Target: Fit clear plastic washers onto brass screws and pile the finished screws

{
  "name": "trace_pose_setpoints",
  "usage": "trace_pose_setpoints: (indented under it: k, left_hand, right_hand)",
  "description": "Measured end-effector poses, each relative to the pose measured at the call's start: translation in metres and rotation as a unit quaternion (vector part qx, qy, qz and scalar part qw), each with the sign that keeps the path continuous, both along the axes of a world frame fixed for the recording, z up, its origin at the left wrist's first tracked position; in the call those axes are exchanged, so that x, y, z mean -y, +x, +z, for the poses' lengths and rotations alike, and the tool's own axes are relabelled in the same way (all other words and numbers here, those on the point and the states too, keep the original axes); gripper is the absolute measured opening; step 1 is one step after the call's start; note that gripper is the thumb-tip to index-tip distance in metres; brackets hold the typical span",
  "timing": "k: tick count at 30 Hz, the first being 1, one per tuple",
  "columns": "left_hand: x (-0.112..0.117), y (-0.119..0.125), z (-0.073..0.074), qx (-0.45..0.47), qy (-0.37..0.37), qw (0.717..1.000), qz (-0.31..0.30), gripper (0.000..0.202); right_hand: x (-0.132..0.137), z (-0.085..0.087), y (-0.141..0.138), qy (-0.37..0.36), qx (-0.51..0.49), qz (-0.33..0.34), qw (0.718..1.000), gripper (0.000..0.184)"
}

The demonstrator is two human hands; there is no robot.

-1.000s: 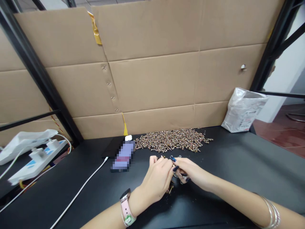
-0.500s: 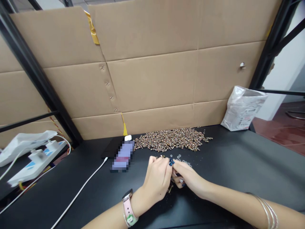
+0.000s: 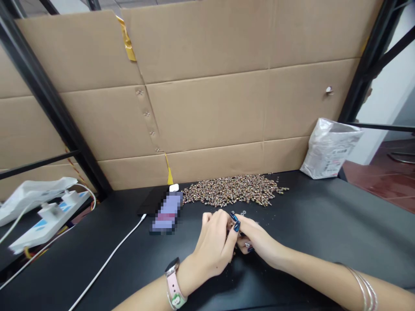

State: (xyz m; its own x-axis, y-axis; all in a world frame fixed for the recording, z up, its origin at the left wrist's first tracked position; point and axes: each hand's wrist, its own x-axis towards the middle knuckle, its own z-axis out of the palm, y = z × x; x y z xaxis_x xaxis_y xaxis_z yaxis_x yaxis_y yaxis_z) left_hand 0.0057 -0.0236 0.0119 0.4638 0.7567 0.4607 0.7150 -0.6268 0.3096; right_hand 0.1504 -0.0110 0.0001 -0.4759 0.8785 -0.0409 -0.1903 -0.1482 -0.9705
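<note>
My left hand [image 3: 212, 248] and my right hand [image 3: 256, 242] meet fingertip to fingertip low over the black table [image 3: 324, 229]. Both are closed in a pinch around something tiny between them that I cannot make out. A wide heap of small coppery metal parts [image 3: 233, 190] lies just beyond the hands, along the cardboard wall. A few small silvery rings [image 3: 243, 213] lie loose on the table between the heap and my fingers. A watch with a pink strap sits on my left wrist, thin bangles on my right forearm.
A blurred-out phone [image 3: 167, 212] with a white cable [image 3: 106, 261] lies left of the hands. A crumpled grey plastic bag [image 3: 329, 149] leans at the back right. White power strips [image 3: 45, 218] sit on the left, past a black frame post. Cardboard [image 3: 210, 99] closes the back.
The hands have stayed together, shifting slightly; the fingertips have worked closer around the small piece. Nothing else moved.
</note>
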Motion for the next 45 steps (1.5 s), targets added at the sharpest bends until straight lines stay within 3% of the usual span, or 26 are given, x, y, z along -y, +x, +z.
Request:
trace_pose_setpoints:
  k: [4,10,14,19,22,24,27,29,31,35,39,45]
  left_hand:
    - [-0.001,0.000,-0.001,-0.010,0.004,1.000,-0.028,0.029]
    - [-0.001,-0.002,0.000,0.019,-0.014,1.000,0.003,0.024]
    - [-0.001,-0.001,-0.001,0.013,-0.023,0.999,-0.030,0.026]
    - [-0.003,0.001,-0.004,0.051,-0.047,0.997,-0.025,0.032]
    - [-0.006,0.000,-0.006,0.089,-0.072,0.993,0.005,0.036]
    - [-0.010,-0.003,-0.007,0.076,-0.073,0.993,0.043,0.037]
    - [-0.015,-0.009,-0.007,0.003,-0.045,0.994,0.096,0.037]
    - [-0.017,-0.012,-0.007,-0.049,-0.027,0.992,0.116,0.037]
    - [-0.017,-0.014,-0.007,-0.096,-0.017,0.988,0.121,0.037]
    - [-0.016,-0.016,-0.006,-0.143,0.000,0.980,0.139,0.040]
    - [-0.015,-0.017,-0.004,-0.143,0.022,0.974,0.175,0.041]
    - [-0.015,-0.015,-0.002,-0.117,0.017,0.978,0.171,0.037]
  right_hand:
    - [0.000,0.000,-0.001,-0.006,0.002,-0.003,1.000,0.037]
    - [-0.001,0.000,0.000,-0.008,-0.012,-0.008,1.000,0.039]
    - [-0.002,-0.002,0.000,-0.019,-0.011,-0.004,1.000,0.038]
    - [0.001,-0.007,0.002,0.057,-0.015,0.015,0.998,0.037]
    - [0.001,-0.003,0.008,0.151,0.035,0.010,0.988,0.032]
    - [-0.002,0.004,0.014,0.260,0.132,-0.015,0.956,0.027]
    - [-0.010,0.012,0.026,0.433,0.304,-0.027,0.848,0.014]
    - [-0.019,0.012,0.034,0.496,0.375,-0.021,0.783,0.001]
    - [-0.031,0.010,0.041,0.520,0.413,-0.033,0.747,0.011]
    - [-0.062,0.000,0.053,0.537,0.469,-0.119,0.691,0.015]
    - [-0.086,-0.007,0.057,0.546,0.516,-0.135,0.646,0.015]
    - [-0.087,-0.007,0.057,0.560,0.519,-0.119,0.635,0.018]
